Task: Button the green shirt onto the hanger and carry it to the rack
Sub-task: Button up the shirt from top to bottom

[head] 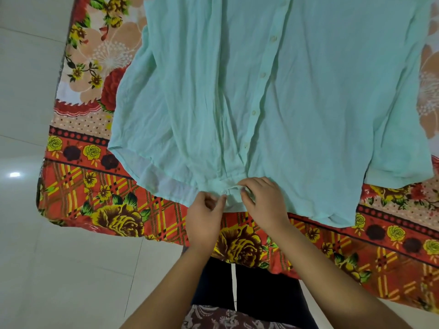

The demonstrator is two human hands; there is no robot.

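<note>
While left hand [204, 217] and right hand [263, 200] pinch green shirt [308, 103] hem, floor [35, 257] lies open leftward.

We see the green shirt [308, 91] spread flat, front up, on a red and yellow floral bedsheet [95, 186] that shows past it on both sides and below its hem. A row of pale buttons [263, 74] runs up the shirt's placket, and at the hem end of that row the left hand [204, 212] and the right hand [264, 200] meet, each pinching the shirt's fabric between thumb and fingertips. Left of the shirt, beyond the bedsheet, we see pale floor tiles [35, 257].
</note>
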